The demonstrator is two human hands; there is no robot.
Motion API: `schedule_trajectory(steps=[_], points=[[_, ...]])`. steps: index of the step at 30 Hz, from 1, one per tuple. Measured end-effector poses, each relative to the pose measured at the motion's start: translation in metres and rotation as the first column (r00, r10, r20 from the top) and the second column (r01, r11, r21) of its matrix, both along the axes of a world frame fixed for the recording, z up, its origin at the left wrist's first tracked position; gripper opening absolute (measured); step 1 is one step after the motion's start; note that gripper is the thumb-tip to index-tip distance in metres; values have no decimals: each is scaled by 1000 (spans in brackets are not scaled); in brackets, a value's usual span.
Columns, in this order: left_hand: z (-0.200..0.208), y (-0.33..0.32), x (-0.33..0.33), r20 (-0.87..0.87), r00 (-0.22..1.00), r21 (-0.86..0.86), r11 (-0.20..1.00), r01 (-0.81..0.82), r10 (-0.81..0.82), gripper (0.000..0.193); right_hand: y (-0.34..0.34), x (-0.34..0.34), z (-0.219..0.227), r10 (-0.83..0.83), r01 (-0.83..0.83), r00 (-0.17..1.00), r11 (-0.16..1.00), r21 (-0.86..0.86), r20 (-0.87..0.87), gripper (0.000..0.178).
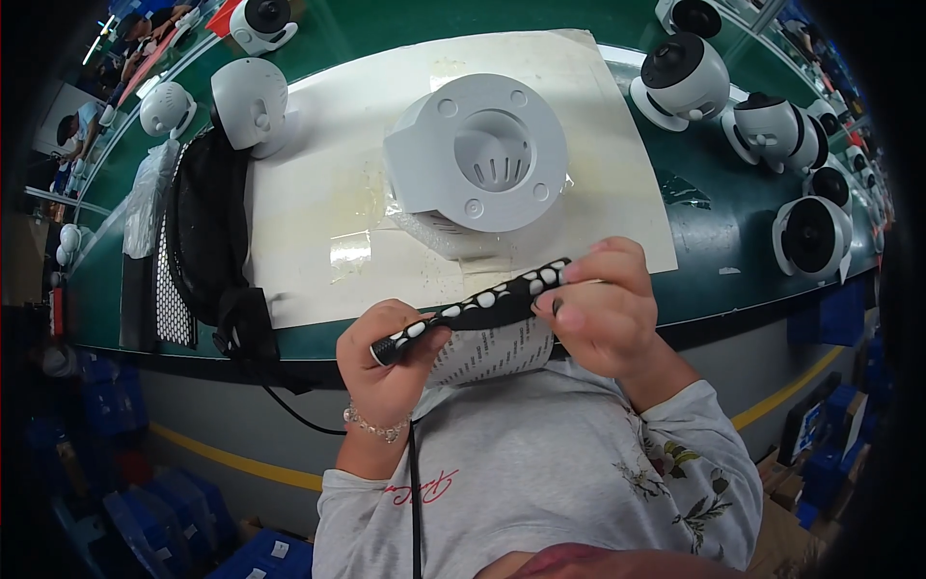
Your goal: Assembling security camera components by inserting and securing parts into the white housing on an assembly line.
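White housing (477, 159) beyond dotted strip (484, 301); leftward, perhaps a bag (207, 232).

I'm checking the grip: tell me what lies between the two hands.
In the head view, a black strip with white ovals spans from the left hand to the right hand; printed pale paper shows below.

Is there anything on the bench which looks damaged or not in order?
Yes, the cream sheet looks worn: shiny, tape-like patches and yellowish marks spot its surface, for example to the lower left of the white housing.
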State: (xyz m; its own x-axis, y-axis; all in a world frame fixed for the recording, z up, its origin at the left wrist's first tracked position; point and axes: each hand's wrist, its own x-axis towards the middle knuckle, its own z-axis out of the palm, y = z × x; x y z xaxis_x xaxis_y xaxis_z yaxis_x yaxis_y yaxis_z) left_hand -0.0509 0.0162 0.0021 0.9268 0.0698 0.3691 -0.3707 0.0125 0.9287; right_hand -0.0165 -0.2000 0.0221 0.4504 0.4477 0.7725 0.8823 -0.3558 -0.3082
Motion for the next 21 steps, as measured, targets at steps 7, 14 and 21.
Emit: schedule_trajectory(steps=[7,14,21], points=[[1,-2,4,152,987,144,987,-70,48,24,10,5,13,175,-73,906,961,265,-385,59],[9,-3,5,190,980,213,973,-93,52,24,12,9,32,166,-151,887,986,70,-432,61],[14,0,14,146,987,161,983,-83,59,23,1,29,38,365,-368,911,930,23,-192,61]])
